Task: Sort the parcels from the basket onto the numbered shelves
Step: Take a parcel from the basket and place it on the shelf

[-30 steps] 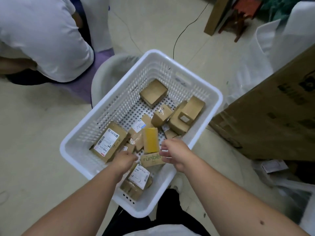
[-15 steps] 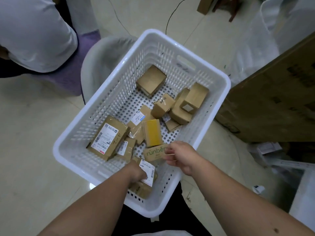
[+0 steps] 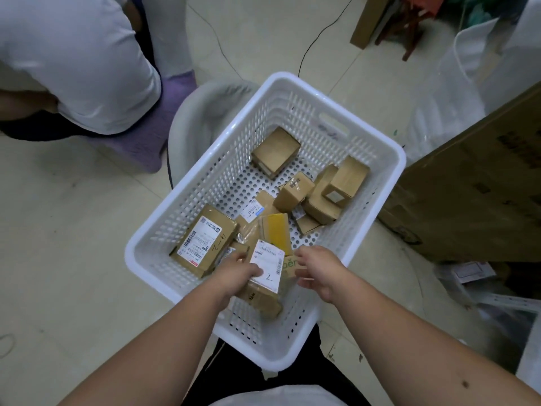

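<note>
A white plastic basket (image 3: 377,148) stands in front of me and holds several brown cardboard parcels. My left hand (image 3: 237,273) grips a parcel (image 3: 263,294) with a white label marked "2", raised at the basket's near end. My right hand (image 3: 316,271) pinches a small flat box with green lettering (image 3: 289,266) just right of it. A yellow-taped parcel (image 3: 276,232) lies behind both. A labelled parcel marked "4-2" (image 3: 205,238) rests at the left. More boxes (image 3: 330,191) sit at the far right and one (image 3: 275,150) at the back.
A person in a white shirt (image 3: 73,63) crouches at the upper left beside a purple stool (image 3: 158,118). A large cardboard carton (image 3: 480,183) stands right of the basket. A grey chair back (image 3: 199,112) shows behind the basket. Plastic wrap and papers lie at the right.
My left hand has lifted the parcel with the "2" label up from the basket's near end. My right hand still holds the green-lettered box, now partly hidden behind that parcel.
</note>
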